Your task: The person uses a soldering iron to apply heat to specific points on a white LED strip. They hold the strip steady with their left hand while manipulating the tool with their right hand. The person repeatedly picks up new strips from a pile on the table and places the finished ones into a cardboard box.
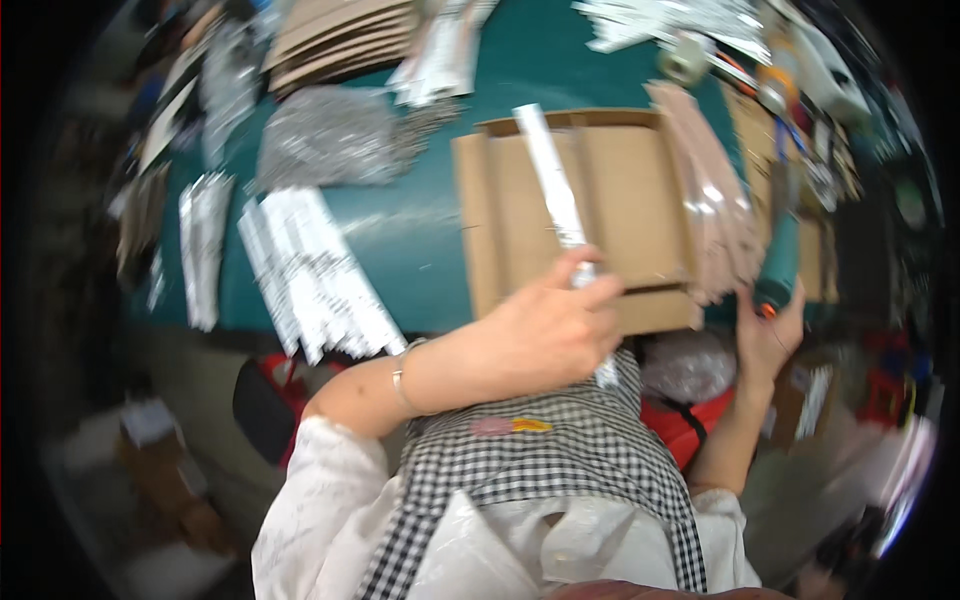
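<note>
My left hand (555,325) is closed around a long, narrow white packet (548,175), which slants up and left over an open, shallow cardboard box (635,190). The packet's lower end sticks out below my fist. At the table's front edge on the right, my right hand (770,335) has its thumb and fingers around the lower end of a teal, cylinder-shaped handle (781,262) with an orange end. What the handle belongs to cannot be made out. Beside the box's right wall lies a stack of pinkish strips in clear plastic (708,190).
On the green table (400,235), several white packets (310,270) lie fanned out at left, with a clear plastic bag (328,135) behind them. Stacked cardboard (345,40) stands at the back. More white packets (680,22) and a tape roll (684,60) lie back right.
</note>
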Motion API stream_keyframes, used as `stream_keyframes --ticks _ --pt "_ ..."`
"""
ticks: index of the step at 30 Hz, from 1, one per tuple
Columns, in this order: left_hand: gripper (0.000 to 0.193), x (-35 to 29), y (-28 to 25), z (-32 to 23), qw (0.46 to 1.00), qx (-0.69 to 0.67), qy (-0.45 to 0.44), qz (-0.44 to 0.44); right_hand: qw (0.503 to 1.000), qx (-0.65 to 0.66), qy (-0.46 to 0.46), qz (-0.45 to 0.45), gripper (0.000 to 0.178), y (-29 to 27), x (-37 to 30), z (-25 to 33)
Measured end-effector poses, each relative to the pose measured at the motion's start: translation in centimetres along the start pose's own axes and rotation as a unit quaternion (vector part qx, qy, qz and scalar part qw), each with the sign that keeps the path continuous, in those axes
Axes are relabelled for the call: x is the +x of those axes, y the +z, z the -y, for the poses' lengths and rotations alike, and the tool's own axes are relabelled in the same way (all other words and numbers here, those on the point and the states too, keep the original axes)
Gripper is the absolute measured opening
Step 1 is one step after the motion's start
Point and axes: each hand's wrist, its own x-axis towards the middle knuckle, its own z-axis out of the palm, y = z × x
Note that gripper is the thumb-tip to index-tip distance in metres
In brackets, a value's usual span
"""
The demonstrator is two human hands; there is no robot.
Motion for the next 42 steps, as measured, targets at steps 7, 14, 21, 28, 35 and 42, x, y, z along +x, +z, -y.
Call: stream_keyframes --ticks 7,14,21,28,35,42 --pt "0.014 -7.7 -6.0 -1.2 0.987 0.080 -0.132 0.047 0.996 -0.063 -0.069 0.002 0.055 1.4 0.9 -1.0" --pt "0.020 -16.7 -8.9 0.4 0.947 0.083 -0.305 0.060 0.989 -0.097 -0.109 0.011 0.054 1.5 1.7 -1.4" --pt "0.023 -21.1 -7.3 3.4 0.918 0.075 -0.367 0.131 0.996 0.026 -0.069 0.057 0.052 0.2 1.8 -3.6" --pt "0.028 -21.1 -7.7 4.0 0.924 -0.006 -0.357 0.134 0.931 0.347 0.018 0.110 0.062 -1.3 -1.8 5.3" --pt "0.012 -12.9 -4.8 12.6 0.946 0.037 -0.309 -0.091 0.889 0.421 0.071 0.166 0.064 2.7 -5.7 9.6" --pt "0.012 -10.0 0.0 20.1 0.916 0.129 -0.364 -0.103 0.882 0.407 0.001 0.240 0.058 3.0 -7.2 9.8"
